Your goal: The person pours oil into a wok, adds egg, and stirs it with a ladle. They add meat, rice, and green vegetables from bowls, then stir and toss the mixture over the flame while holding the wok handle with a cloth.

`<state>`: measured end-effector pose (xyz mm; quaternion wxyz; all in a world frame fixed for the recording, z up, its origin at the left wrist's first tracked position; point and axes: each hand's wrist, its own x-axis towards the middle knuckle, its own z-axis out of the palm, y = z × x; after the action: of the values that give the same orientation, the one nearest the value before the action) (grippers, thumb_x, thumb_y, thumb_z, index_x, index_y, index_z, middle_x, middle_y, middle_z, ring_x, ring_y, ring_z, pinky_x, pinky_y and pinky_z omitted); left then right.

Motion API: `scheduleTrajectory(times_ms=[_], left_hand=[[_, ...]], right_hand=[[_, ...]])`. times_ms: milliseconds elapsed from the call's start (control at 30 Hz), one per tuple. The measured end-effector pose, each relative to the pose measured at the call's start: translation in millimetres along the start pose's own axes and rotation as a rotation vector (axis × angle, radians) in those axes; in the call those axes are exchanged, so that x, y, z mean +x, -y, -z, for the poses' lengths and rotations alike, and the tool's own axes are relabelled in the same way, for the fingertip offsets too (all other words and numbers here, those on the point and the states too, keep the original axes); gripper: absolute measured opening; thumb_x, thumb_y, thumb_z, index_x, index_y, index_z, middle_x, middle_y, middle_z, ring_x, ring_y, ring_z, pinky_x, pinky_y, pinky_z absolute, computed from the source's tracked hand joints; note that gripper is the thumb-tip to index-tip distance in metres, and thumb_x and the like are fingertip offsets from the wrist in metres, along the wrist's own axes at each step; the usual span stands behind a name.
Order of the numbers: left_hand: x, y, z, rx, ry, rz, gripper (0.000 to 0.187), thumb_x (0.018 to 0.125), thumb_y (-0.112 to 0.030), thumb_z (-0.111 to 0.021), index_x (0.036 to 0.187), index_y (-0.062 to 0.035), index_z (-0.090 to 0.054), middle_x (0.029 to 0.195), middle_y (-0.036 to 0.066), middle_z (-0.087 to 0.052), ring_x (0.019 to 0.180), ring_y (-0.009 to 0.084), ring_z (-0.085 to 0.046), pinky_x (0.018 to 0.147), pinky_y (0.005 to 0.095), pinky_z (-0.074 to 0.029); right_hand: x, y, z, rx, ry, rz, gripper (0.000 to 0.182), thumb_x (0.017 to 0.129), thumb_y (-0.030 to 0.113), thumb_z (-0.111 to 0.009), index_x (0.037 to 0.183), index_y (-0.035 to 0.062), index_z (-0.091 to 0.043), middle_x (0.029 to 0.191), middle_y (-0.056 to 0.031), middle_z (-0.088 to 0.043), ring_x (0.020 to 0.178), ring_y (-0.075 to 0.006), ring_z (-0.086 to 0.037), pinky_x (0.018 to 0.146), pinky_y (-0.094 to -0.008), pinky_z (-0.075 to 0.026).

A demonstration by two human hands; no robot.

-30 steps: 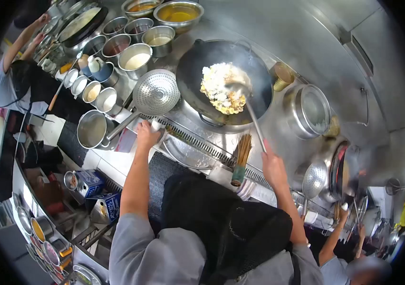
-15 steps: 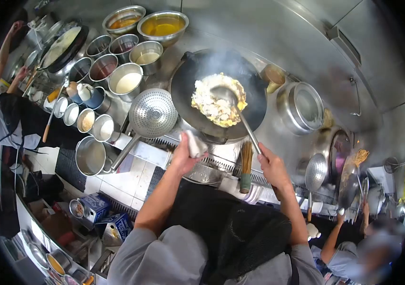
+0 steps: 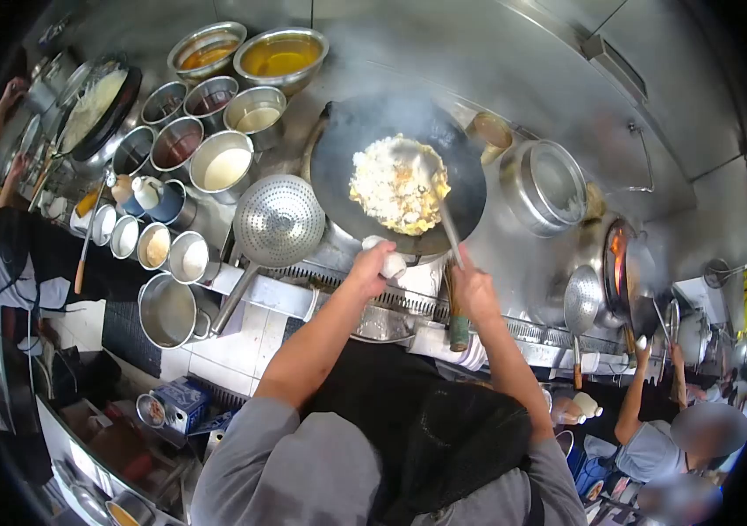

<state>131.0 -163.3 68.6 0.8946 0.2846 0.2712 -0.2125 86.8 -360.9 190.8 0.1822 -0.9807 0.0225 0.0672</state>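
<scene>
Steam rises from a black wok (image 3: 325, 188) on the range in front of me. In it lies a mound of white rice and yellow egg (image 3: 391, 188). My right hand (image 3: 477, 296) is closed around the handle of a metal ladle (image 3: 451, 230), whose bowl rests on the right part of the mound. At the wok's near rim, my left hand (image 3: 372, 270) grips a folded white cloth (image 3: 394, 266); whether the fingers also clasp the wok's handle is hidden. Just below my right hand stands a bamboo wok brush (image 3: 458, 331), partly covered.
Left of the wok sits a large perforated strainer (image 3: 279, 219). Behind it are several metal pots and a bowl of yellow oil (image 3: 281, 57). Stacked steel bowls (image 3: 558, 188) stand at right. Co-workers handle woks at far left and far right, where a flame (image 3: 619, 250) burns.
My left hand and the cloth have moved right to the wok's near rim. The ladle has shifted within the rice, and the mound looks whiter. At far right, a co-worker's wok tilts above flame.
</scene>
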Motion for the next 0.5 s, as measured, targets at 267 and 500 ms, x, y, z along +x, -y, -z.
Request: scheduleTrajectory(times_ms=[267, 500], left_hand=[[-0.9, 7.3, -0.3, 0.076, -0.115, -0.138, 0.017, 0.080, -0.002, -0.056, 0.096, 0.0011, -0.053, 0.081, 0.010, -0.058, 0.069, 0.0244, -0.062, 0.058, 0.0394, -0.052], [-2.7, 8.9, 3.3, 0.171, -0.179, -0.256, 0.029, 0.076, -0.001, -0.058, 0.104, 0.0045, -0.053, 0.090, 0.011, -0.060, 0.073, 0.0232, -0.062, 0.059, 0.0374, -0.053]], right_hand=[[0.9, 10.2, 31.0, 0.247, -0.011, 0.142, 0.039, 0.091, 0.015, -0.057, 0.129, 0.0098, -0.056, 0.104, -0.0306, -0.061, 0.097, -0.0467, -0.060, 0.083, -0.0479, -0.049], [11.7, 6.2, 51.2, 0.225, 0.199, 0.135, 0.041, 0.091, 0.014, -0.058, 0.131, 0.0065, -0.053, 0.103, -0.0297, -0.062, 0.097, -0.0446, -0.061, 0.078, -0.0479, -0.050]])
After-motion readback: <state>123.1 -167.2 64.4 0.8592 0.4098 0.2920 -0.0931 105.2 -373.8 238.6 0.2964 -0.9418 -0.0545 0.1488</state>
